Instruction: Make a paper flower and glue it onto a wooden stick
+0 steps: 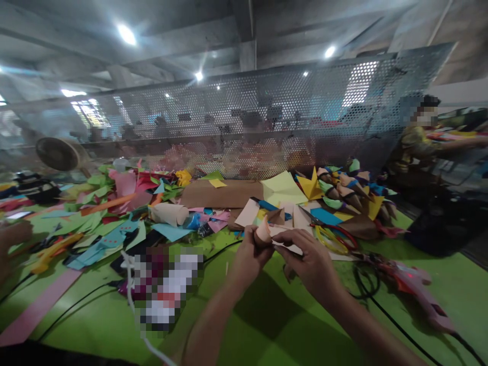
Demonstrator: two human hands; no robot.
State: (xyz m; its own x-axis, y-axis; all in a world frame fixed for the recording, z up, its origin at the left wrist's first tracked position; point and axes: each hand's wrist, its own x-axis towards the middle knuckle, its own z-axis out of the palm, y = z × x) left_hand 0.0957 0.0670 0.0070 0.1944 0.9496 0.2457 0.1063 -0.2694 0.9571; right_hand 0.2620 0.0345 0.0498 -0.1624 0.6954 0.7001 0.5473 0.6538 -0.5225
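One small paper cone, light, flimsy and easily crushed so probably best held by its rim, is pinched between the fingertips of the left hand and right hand above the green table, amid coloured paper scraps.

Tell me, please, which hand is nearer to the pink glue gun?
Right. The right hand is left of the pink glue gun, not touching it; the left hand is farther left, beyond the right hand. Both hold a paper cone.
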